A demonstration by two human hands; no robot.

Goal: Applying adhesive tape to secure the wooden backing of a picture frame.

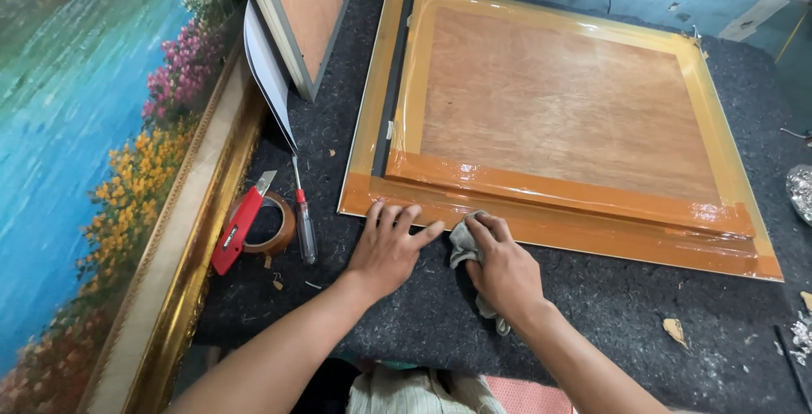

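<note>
A picture frame lies face down (558, 101) on the dark felt table, its brown wooden backing edged with glossy brown tape. My left hand (387, 249) rests flat with fingers spread on the taped near edge of the frame. My right hand (501, 266) grips a grey cloth (463, 249) and presses it against that same taped edge, just right of the left hand. The cloth's tail hangs below my right wrist.
A roll of brown tape (272, 224), a red utility knife (239, 228) and a red-handled screwdriver (304, 224) lie left of my hands. A large gilt-framed landscape painting (101, 169) leans along the left. Another wooden-backed frame (304, 8) stands at the back. Scraps lie at right (674, 329).
</note>
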